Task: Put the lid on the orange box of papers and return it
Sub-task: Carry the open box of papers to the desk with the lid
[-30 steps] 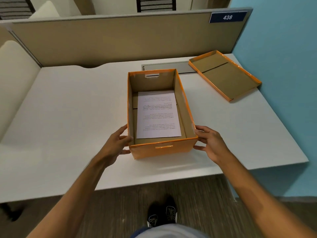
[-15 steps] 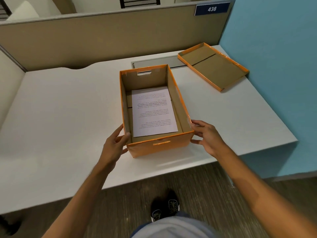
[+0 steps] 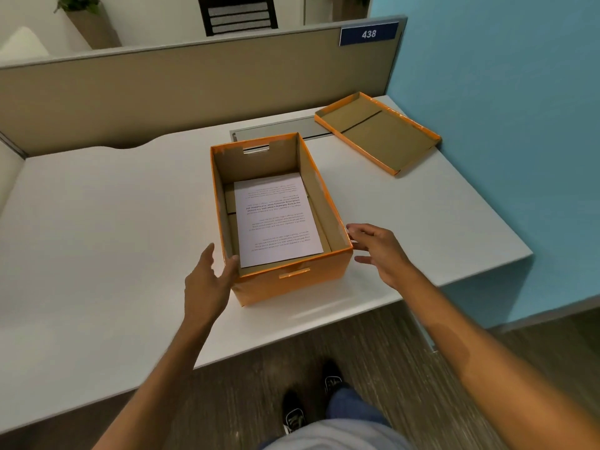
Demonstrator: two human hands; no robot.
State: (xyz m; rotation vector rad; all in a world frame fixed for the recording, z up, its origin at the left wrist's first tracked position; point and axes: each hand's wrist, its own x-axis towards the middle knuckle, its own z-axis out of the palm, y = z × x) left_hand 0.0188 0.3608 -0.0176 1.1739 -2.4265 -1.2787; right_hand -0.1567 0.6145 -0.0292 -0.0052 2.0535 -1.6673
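An open orange box (image 3: 292, 282) stands near the front edge of the white desk (image 3: 97, 222), with white printed papers (image 3: 276, 219) lying flat inside. Its orange lid (image 3: 378, 131) lies upside down at the desk's far right corner, brown inside facing up. My left hand (image 3: 207, 280) rests against the box's near left corner, thumb on the rim, fingers apart. My right hand (image 3: 378, 251) hovers just off the box's near right corner, fingers spread and holding nothing.
A beige partition (image 3: 194, 86) with a blue "438" sign (image 3: 368, 34) runs along the desk's back. A blue wall (image 3: 503, 125) closes the right side. A grey cable flap (image 3: 276, 128) sits behind the box. My shoes (image 3: 311, 401) stand on the wooden floor below.
My right hand has come off the box's right corner and opened beside it. My left hand stays at the left corner. The view has shifted slightly.
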